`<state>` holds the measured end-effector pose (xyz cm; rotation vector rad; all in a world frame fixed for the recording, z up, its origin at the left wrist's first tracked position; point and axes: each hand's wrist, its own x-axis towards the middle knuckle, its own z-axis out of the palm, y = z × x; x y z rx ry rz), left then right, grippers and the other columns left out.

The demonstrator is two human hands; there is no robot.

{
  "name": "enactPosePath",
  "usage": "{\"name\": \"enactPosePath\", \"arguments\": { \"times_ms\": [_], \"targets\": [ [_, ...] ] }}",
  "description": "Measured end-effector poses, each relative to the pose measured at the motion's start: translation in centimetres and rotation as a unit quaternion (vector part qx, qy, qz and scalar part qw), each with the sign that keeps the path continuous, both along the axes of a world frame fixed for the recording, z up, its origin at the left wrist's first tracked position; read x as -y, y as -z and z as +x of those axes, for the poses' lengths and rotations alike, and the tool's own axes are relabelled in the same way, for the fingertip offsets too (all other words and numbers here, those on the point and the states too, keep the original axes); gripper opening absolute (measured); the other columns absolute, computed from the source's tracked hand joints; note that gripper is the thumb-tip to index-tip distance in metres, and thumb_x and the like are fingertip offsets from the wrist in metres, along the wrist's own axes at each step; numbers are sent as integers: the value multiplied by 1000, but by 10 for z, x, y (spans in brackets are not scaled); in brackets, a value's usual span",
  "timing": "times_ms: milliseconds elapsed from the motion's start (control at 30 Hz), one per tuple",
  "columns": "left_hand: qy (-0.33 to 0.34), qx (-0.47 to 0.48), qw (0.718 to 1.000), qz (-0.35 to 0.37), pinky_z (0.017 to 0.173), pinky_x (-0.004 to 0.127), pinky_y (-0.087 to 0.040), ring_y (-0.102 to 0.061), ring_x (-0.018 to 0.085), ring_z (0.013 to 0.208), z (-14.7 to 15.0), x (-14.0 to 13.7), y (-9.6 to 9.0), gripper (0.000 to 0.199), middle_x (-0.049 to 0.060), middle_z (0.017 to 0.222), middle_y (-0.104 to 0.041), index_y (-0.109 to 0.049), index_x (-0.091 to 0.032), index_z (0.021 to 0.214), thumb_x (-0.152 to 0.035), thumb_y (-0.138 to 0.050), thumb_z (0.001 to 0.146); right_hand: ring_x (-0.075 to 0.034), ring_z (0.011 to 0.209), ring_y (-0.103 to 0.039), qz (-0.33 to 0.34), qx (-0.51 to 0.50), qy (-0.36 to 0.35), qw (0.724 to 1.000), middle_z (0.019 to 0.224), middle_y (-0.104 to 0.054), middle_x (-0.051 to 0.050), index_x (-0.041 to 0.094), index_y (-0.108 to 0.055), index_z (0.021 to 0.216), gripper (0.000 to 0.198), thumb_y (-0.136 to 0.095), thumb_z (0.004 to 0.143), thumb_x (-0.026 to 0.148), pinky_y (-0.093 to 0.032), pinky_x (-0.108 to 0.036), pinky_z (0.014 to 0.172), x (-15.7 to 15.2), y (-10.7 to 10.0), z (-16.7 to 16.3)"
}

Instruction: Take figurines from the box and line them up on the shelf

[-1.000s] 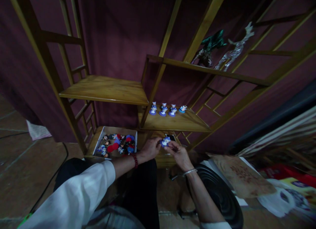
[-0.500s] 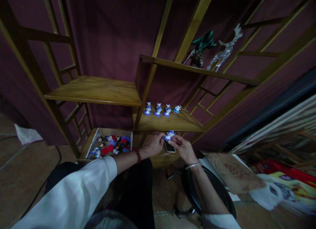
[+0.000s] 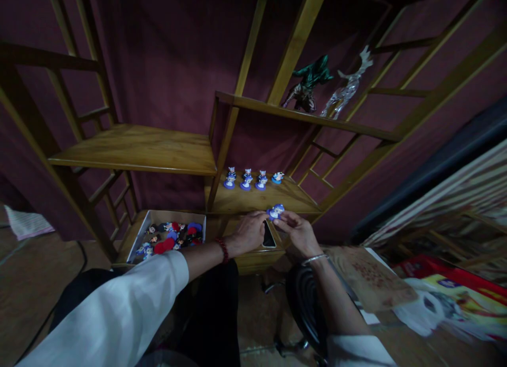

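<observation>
A small purple-and-white figurine [image 3: 276,212] is held up just in front of the shelf edge. My right hand [image 3: 300,233] pinches it from the right side. On its left, the curled fingertips of my left hand [image 3: 250,233] meet the figurine's base. Below, a dark-screened phone [image 3: 269,235] lies on the lower board, partly covered by my left hand. Behind the hands, several like figurines [image 3: 245,182] stand in rows on the shelf [image 3: 259,200], with a blue-based figurine [image 3: 278,177] at the right end.
An open box [image 3: 198,217] of jumbled figurines sits left of my left forearm. Higher up stand a green-and-brown statue [image 3: 311,84] and a clear deer statue [image 3: 344,95]. A black round stool [image 3: 304,298] is beneath my right forearm, with bags [image 3: 420,306] farther right.
The figurine has been raised slightly and turned more upright between my hands. My view has shifted a little, so the shelves sit farther left and lower.
</observation>
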<state>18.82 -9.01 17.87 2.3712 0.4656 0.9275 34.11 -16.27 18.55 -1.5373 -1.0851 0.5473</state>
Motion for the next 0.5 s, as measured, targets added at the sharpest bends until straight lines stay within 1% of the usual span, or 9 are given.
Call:
{"name": "enactPosePath", "arguments": {
  "times_ms": [133, 233, 367, 500],
  "targets": [
    [0, 17, 999, 45, 95, 32, -41, -52, 17, 102, 8, -1, -4, 36, 8, 109, -59, -56, -14, 105, -6, -38, 75, -19, 81, -60, 11, 8, -3, 1000, 83, -67, -4, 18, -62, 81, 42, -75, 51, 44, -46, -31, 77, -4, -5, 10],
    [5, 28, 996, 82, 100, 34, -37, -50, 17, 105, 15, -4, -5, 39, 8, 110, -59, -54, -13, 108, -5, -38, 73, -18, 76, -60, 17, 29, 13, 999, 79, -66, -3, 18, -63, 79, 42, -75, 50, 46, -46, -30, 73, -9, -4, 19],
    [2, 17, 993, 114, 104, 38, -31, -48, 18, 110, 26, -10, -4, 42, 10, 114, -57, -52, -11, 110, -4, -38, 71, -17, 66, -58, 21, 35, 35, 999, 72, -64, -3, 18, -62, 78, 45, -73, 49, 51, -46, -30, 61, -17, -3, 29],
    [-4, 0, 991, 137, 104, 39, -31, -46, 19, 113, 37, -14, -1, 43, 11, 116, -56, -51, -10, 112, -6, -39, 71, -15, 62, -56, 33, 46, 33, 998, 70, -63, -2, 18, -63, 76, 45, -74, 46, 50, -46, -29, 59, -25, -4, 39]
  ]
}}
